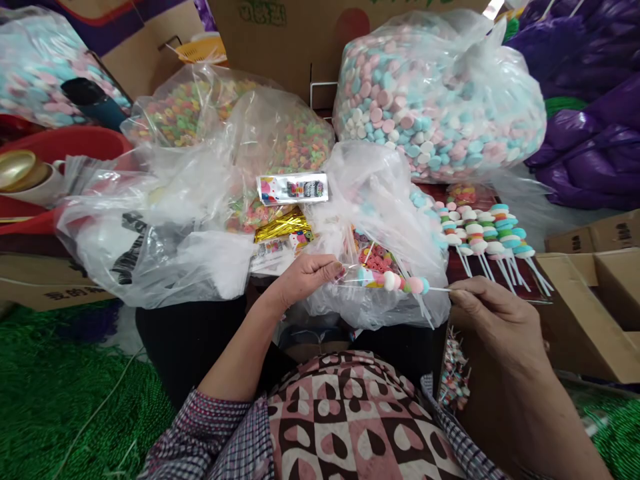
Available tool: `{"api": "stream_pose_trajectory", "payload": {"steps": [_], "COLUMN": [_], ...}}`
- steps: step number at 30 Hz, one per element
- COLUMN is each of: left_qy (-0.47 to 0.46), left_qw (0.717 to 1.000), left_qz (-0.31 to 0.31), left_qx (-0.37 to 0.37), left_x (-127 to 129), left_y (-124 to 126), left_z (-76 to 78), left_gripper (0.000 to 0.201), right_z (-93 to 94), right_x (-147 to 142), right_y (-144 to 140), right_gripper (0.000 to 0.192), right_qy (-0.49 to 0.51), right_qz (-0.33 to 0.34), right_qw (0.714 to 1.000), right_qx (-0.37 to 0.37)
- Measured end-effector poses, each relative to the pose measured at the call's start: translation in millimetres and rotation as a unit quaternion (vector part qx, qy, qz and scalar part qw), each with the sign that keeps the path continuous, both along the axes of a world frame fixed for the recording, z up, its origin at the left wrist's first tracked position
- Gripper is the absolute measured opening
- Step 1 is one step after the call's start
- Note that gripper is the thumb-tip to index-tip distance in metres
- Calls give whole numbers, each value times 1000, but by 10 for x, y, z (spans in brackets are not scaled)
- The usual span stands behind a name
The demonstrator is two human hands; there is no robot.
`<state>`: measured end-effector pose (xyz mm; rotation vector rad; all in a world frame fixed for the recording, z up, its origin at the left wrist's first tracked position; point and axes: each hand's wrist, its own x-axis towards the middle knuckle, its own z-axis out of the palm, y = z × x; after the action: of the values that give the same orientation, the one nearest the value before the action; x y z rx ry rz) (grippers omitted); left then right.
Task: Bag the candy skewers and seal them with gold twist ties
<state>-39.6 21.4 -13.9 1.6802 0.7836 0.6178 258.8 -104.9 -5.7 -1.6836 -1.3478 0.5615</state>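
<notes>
My right hand (493, 317) pinches the bare end of a thin white stick, the candy skewer (400, 283), held level in front of me. Several pastel candies sit threaded on it. My left hand (307, 273) grips the skewer's other end with its fingers closed at the tip. Behind the skewer lies an open clear bag (385, 220) with colourful ring candies inside. A row of finished candy skewers (483, 233) lies to the right of that bag.
A big clear bag of pastel round candies (435, 100) stands at the back. Bags of coloured ring candies (225, 123) sit left of it. Gold twist ties (283, 225) lie in the middle. Cardboard boxes (595, 300) stand at right, a red basin (60, 150) at left.
</notes>
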Motion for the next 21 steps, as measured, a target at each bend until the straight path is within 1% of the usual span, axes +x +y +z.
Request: {"api": "stream_pose_trajectory", "payload": {"steps": [3,6,8,11,16,19,21], "left_qy": [1,2,1,-4,-13,-6,5], "left_qw": [1000,1000,1000,999,996,997,998], "left_qz": [-7,-1,18,40,93,75,59], "left_qx": [-14,-10,4,20,-2,-3,33], "left_x": [11,14,18,27,21,-1,-19], "left_y": [-10,-8,-3,-1,-14,-14,-14], "left_z": [-30,-43,-43,-43,-52,-30,24], "left_gripper": [49,46,42,31,35,33,30], "right_z": [-81,-99,-85,-75,-152,-223,-254], "right_x": [-23,-7,3,-11,-76,-92,-90], "right_y": [-41,-52,-47,-41,-40,-29,-22], "right_gripper": [18,21,21,21,21,21,22], "right_qy": [17,-1,-8,13,61,76,83], "right_qz": [-13,-15,-10,0,-14,-13,-25], "right_qw": [1000,1000,1000,1000,998,997,996], "right_qx": [-23,-23,-14,-7,-13,-18,-16]}}
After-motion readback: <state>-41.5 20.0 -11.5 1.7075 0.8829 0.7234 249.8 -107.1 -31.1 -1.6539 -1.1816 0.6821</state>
